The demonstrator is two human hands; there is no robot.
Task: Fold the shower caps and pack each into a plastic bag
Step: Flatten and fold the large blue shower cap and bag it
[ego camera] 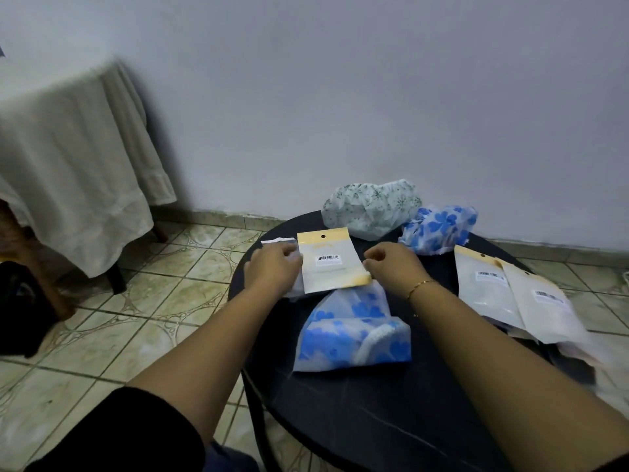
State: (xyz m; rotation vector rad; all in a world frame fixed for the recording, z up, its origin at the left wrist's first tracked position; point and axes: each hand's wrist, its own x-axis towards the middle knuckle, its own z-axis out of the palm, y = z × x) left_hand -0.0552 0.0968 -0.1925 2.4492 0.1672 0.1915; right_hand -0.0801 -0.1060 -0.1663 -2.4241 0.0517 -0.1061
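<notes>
A cloth-draped table [78,158] is seen at far left, above a tiled floor [143,301]. On the round black table [391,403], the left hand [272,269] is laid with curled fingers on the left edge of a plastic bag [332,264] with a yellow header and barcode; the grip itself is partly hidden. The bag's right edge is pinched by the right hand [391,264], fingers curled. Just below the bag, touching it, a folded blue-flowered shower cap [350,332] is lying flat. Behind, a green-patterned cap [371,206] and a crumpled blue-flowered cap [439,228] are bunched together. At right, two more bags [517,294] are overlapped near the table's edge.
</notes>
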